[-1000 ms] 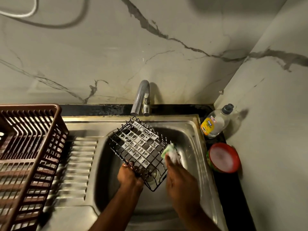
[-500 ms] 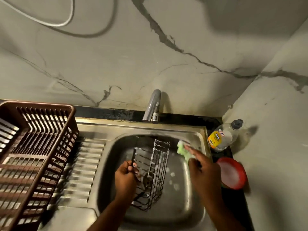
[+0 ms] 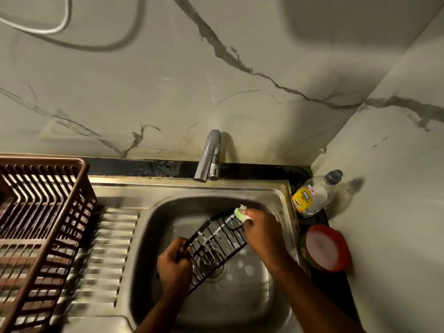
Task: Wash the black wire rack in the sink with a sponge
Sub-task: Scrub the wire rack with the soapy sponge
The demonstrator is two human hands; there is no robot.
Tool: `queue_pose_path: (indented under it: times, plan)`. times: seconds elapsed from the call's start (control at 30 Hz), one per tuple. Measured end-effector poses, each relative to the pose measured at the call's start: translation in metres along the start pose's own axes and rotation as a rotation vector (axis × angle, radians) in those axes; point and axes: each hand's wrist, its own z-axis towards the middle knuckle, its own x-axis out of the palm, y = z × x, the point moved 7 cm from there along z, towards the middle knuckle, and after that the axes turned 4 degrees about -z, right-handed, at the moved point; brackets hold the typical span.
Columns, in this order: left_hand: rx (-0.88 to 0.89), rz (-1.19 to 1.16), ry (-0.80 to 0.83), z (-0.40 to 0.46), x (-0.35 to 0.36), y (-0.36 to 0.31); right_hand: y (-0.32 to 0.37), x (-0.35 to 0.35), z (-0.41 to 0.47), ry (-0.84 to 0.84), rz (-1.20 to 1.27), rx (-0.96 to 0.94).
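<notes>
Over on the right ledge by the corner wall, the clear soap bottle (image 3: 316, 196) had a yellow label, but the writing on it was too small and blurry to read, so no brand from me. Just in front of it sat a red-rimmed tub (image 3: 326, 247), hard against the steel sink (image 3: 286, 188) rim, so not much elbow room on that side. Down in the basin the black wire rack (image 3: 216, 246) was held tilted over the drain, streaked with white suds. The left hand (image 3: 173, 266) had its fingers curled tight around the rack's near end, and the right hand (image 3: 264, 233) was pinching the green sponge (image 3: 240, 213) against the far top edge. The faucet (image 3: 208, 156) stood at the back, well apart from the rack. A brown dish basket (image 3: 40, 224) took up the left, beside the ribbed drainboard (image 3: 105, 255), which was bare.
</notes>
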Motion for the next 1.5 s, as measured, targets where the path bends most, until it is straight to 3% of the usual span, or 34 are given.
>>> queue_pose_path:
  times: [0.17, 0.27, 0.37, 0.43, 0.57, 0.7, 0.87, 1.03, 1.1, 1.17, 1.27, 1.33, 1.5]
  plan:
    - [0.065, 0.231, -0.023, 0.005, 0.008, -0.001, 0.036, -0.010, -0.038, 0.004, 0.091, -0.135]
    - [0.034, 0.110, -0.001, 0.008, 0.011, 0.005, 0.053, -0.020, -0.064, -0.015, 0.125, -0.264]
    - [0.022, 0.008, 0.031, 0.007, 0.012, 0.000, 0.053, -0.026, -0.083, 0.073, 0.132, -0.399]
    - [0.041, -0.032, 0.064, 0.007, 0.013, -0.008, 0.037, -0.034, -0.081, 0.127, 0.275, -0.307]
    - [0.092, -0.030, 0.082, 0.007, 0.010, -0.021, -0.031, -0.044, -0.037, -0.108, 0.403, 0.016]
    - [0.143, 0.069, 0.131, 0.009, 0.016, -0.029, -0.028, -0.016, -0.013, -0.075, 0.341, 0.053]
    - [0.133, 0.306, 0.106, 0.016, 0.010, -0.024, 0.024, -0.009, -0.048, -0.073, 0.317, -0.195]
    - [0.015, 0.401, 0.156, 0.020, 0.008, -0.029, 0.034, -0.009, -0.090, -0.091, 0.019, -0.538]
    - [-0.010, 0.555, 0.238, 0.020, 0.012, -0.031, 0.018, -0.008, -0.092, -0.066, -0.038, -0.534]
    - [-0.062, 0.643, 0.356, 0.016, 0.019, -0.030, 0.001, -0.020, -0.081, -0.088, 0.051, -0.414]
    - [-0.163, 0.524, 0.452, 0.008, 0.029, -0.036, -0.006, -0.038, -0.058, -0.268, 0.133, -0.319]
    - [-0.192, 0.408, 0.488, 0.001, 0.038, -0.044, 0.006, -0.030, -0.047, -0.328, 0.049, -0.319]
    - [-0.288, 0.113, 0.444, -0.007, 0.052, -0.050, 0.034, 0.033, -0.070, -0.225, -0.213, -0.500]
